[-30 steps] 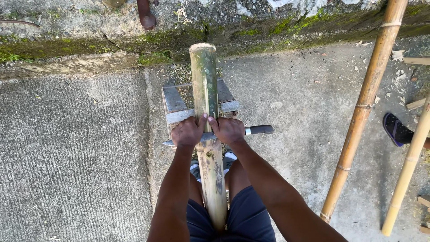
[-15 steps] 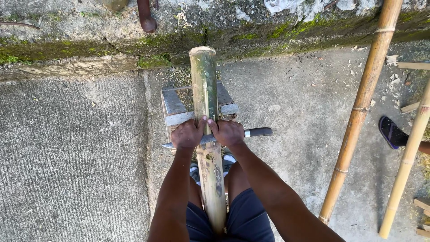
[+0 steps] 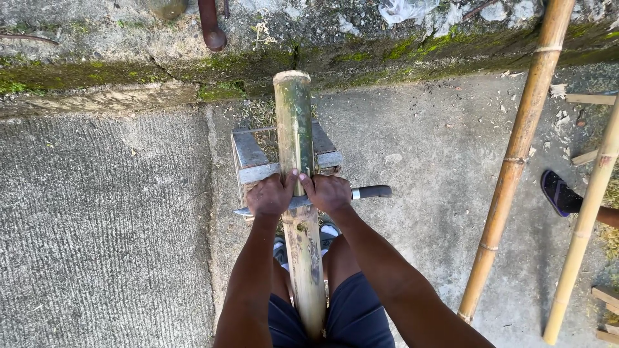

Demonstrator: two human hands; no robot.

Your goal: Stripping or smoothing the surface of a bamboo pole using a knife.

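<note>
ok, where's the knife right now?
Head view, centre: the knife lies crosswise over the bamboo pole, pressed by the left hand and right hand, black handle sticking out right.

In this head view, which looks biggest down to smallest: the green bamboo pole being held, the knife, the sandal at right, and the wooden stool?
1. Green bamboo pole, though nearness to the camera enlarges it.
2. Knife, partly hidden by both hands.
3. Wooden stool, partly hidden, so its rank against the knife is unsure.
4. Sandal.

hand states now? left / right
Left hand: closed on the knife blade side, against the bamboo pole.
Right hand: closed on the knife near its handle.
</note>
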